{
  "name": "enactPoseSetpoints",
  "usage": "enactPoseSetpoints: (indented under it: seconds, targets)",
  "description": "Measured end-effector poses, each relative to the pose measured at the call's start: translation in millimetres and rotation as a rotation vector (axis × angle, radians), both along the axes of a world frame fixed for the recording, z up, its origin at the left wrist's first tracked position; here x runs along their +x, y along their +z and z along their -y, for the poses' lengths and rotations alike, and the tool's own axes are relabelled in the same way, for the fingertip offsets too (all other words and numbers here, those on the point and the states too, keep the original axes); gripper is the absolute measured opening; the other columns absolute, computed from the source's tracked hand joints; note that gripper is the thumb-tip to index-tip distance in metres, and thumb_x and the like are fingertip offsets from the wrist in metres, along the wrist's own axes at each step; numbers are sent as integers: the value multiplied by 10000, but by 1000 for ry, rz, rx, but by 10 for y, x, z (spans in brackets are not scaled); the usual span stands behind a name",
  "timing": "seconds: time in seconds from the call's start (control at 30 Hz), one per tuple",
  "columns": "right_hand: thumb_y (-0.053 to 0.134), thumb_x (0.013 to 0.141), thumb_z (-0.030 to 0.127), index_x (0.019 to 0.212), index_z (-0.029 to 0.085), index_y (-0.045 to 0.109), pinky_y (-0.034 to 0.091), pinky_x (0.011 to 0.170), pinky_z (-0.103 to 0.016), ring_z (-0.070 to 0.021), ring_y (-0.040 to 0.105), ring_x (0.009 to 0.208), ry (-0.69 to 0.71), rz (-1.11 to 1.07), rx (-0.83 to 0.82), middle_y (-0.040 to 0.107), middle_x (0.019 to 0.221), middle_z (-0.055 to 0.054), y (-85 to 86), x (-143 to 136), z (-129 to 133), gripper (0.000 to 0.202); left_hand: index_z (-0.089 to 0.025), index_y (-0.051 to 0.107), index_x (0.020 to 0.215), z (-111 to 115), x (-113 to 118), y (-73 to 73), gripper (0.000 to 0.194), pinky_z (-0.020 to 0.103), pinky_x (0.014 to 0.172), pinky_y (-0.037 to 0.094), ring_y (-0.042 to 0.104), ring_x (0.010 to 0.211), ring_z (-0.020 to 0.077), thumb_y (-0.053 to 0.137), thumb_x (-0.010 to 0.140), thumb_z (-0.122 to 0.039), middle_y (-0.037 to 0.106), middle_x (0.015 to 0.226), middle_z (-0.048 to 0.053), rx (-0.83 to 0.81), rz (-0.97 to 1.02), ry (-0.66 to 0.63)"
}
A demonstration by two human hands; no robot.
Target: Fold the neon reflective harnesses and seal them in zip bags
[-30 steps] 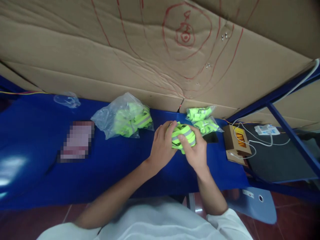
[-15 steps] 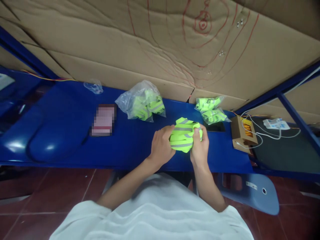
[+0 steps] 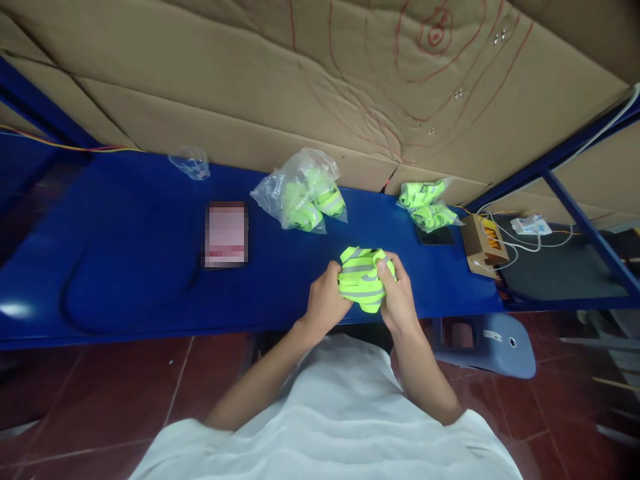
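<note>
Between my hands is a folded bundle of neon-yellow reflective strap point(image 3: 361, 280) with grey stripes, held over the front part of the blue table point(image 3: 280, 287). My left hand point(image 3: 327, 297) grips its left side, fingers curled behind it. On the right side my right hand point(image 3: 397, 290) pinches it, thumb on the front face. Beyond the hands, a clear plastic bag point(image 3: 295, 190) holds more neon-yellow rolls. To its right, two rolls in clear wrappers point(image 3: 429, 205) lie near the cardboard wall.
A dark phone-like slab point(image 3: 435, 235) lies by the wrapped rolls. A small cardboard box point(image 3: 484, 247) with white cables stands at the right. At the left are a blurred-out pink-white item point(image 3: 226, 235) and crumpled clear plastic point(image 3: 191, 164). A grey-blue stool point(image 3: 493, 343) stands below the table.
The camera view has shifted, so the table things sit differently in the picture. Both hands keep hold of the strap bundle, which is turned slightly.
</note>
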State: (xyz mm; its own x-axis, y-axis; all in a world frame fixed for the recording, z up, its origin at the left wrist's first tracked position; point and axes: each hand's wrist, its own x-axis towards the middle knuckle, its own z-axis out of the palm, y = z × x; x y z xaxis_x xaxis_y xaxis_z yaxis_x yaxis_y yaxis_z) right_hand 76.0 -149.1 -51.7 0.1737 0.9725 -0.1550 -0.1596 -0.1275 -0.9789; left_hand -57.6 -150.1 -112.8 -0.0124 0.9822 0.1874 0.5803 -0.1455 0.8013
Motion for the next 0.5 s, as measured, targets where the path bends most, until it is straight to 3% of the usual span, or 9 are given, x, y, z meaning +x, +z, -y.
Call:
enactPoseSetpoints:
  seconds: [0.1, 0.27, 0.33, 0.4, 0.5]
  targets:
    - [759, 835, 571, 1012, 228, 627, 528, 675, -270, -166, 649, 711, 33, 28, -28, 691, 808, 22, -60, -86, 60, 408, -268, 471, 859, 90, -131, -64, 252, 298, 587, 482, 721, 715, 262, 712, 786, -259, 708, 756, 32, 20, 12, -8]
    - [751, 873, 521, 1018, 220, 663, 495, 676, -246, -147, 612, 725, 180, 7, -21, 672, 854, 15, -172, -212, 103, 346, -257, 459, 785, 220, -351, -226, 195, 403, 814, 577, 704, 884, 265, 640, 836, -207, 669, 859, 77, 216, 38, 70]
    - [740, 884, 528, 978, 222, 662, 487, 664, -236, -142, 596, 717, 213, -79, -62, 652, 832, 20, -217, -274, 76, 329, -235, 505, 902, 233, -402, -305, 188, 402, 846, 597, 687, 1007, 259, 665, 820, -181, 646, 1044, 101, 356, 88, 79]
    - [752, 884, 510, 966, 231, 660, 478, 656, -223, -134, 593, 713, 187, -106, -74, 646, 819, 30, -256, -360, 30, 305, -198, 507, 1069, 206, -438, -368, 338, 402, 865, 610, 655, 1132, 274, 715, 804, -171, 578, 1196, 142, 442, 141, 77]
    - [767, 887, 478, 970, 250, 663, 494, 713, -222, -131, 626, 751, 169, -191, -105, 668, 846, 38, -311, -528, -44, 264, -175, 426, 1290, 102, -495, -394, 612, 429, 907, 614, 604, 1265, 311, 786, 796, -201, 507, 1322, 192, 390, 232, 51]
